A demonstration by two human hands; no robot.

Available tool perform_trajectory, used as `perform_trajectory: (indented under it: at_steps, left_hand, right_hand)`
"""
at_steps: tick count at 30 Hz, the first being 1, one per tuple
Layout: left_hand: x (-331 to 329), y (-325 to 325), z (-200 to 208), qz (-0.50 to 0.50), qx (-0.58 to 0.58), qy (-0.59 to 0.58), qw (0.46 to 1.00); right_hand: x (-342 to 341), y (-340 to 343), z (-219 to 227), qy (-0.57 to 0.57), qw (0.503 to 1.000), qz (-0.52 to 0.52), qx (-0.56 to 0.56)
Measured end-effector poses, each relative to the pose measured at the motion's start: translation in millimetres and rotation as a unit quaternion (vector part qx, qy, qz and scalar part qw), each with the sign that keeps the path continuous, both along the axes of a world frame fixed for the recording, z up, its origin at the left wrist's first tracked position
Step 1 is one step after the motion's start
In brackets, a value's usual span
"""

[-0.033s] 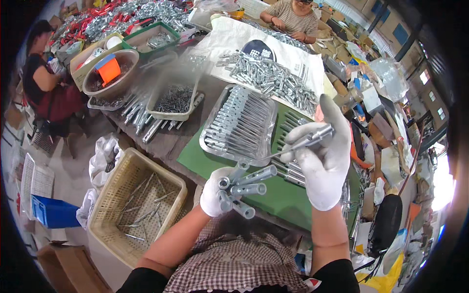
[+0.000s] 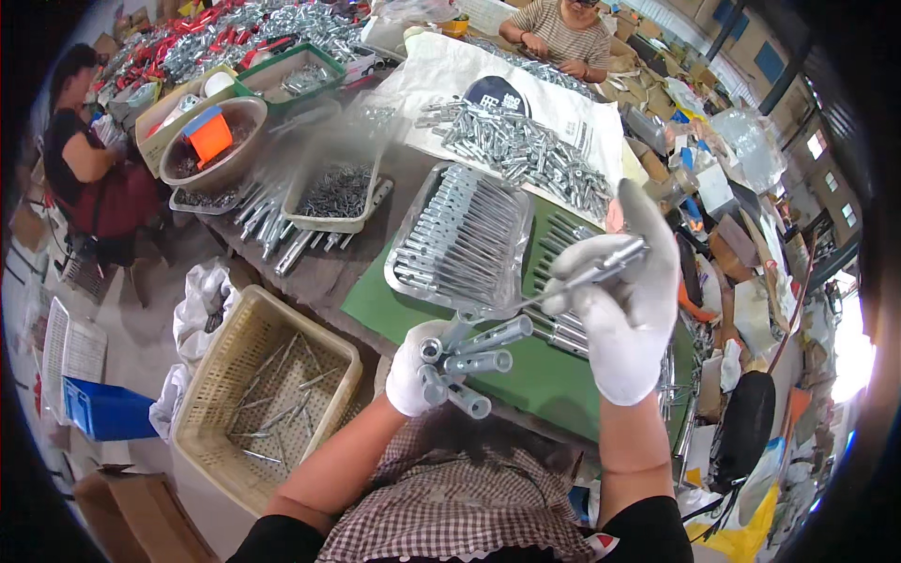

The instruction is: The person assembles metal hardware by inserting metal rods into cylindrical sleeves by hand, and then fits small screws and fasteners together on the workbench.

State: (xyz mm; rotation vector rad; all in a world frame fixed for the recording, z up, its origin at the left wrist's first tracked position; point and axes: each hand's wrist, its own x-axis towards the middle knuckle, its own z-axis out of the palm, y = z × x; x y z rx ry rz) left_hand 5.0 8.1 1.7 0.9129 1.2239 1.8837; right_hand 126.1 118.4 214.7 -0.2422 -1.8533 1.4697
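My left hand [image 2: 411,372], in a white glove, is closed around a bundle of several shiny metal tubes [image 2: 481,362], their open ends fanned out to the right. In my gloved right hand [image 2: 627,324], a metal rod with a thicker tubular end [image 2: 608,264] is pinched between thumb and fingers. Its thin end slants down-left toward the bundle; whether it touches a tube I cannot tell. Just beyond my hands, a tray [image 2: 391,274] holds neat rows of similar rods [image 2: 460,235]. More metal rods [image 2: 563,330] lie on the green mat [image 2: 371,305], partly hidden by my right hand.
A heap of metal tubes [image 2: 526,145] covers a white sack [image 2: 427,70]. To the left stand a tub of small dark pins [image 2: 336,190] and a round basin [image 2: 246,117]. A cream basket [image 2: 202,427] sits low at left. Two other people [image 2: 89,169] [image 2: 563,42] sit nearby.
My right hand and the rod have shifted very slightly to the right. The left hand and its tubes stay in place. The person at left has raised their head a little.
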Motion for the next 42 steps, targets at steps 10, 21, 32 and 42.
perform_trajectory:
  at_steps: [10,21,32,42]
  left_hand:
    - [12,1,8,0.063,0.023,-0.098,0.993]
    - [4,-6,6,0.043,-0.061,0.291,0.954]
    - [4,6,-22,0.087,-0.013,0.207,0.974]
    - [-1,-3,2,0.086,-0.014,0.332,0.939]
  right_hand:
    - [16,4,-17,-0.012,0.995,0.035,0.093]
    - [-5,-4,-5,-0.013,0.967,0.107,0.230]
    - [-27,-5,-21,-0.084,0.868,0.084,0.483]
    - [-26,-8,-8,-0.154,0.846,0.075,0.506]
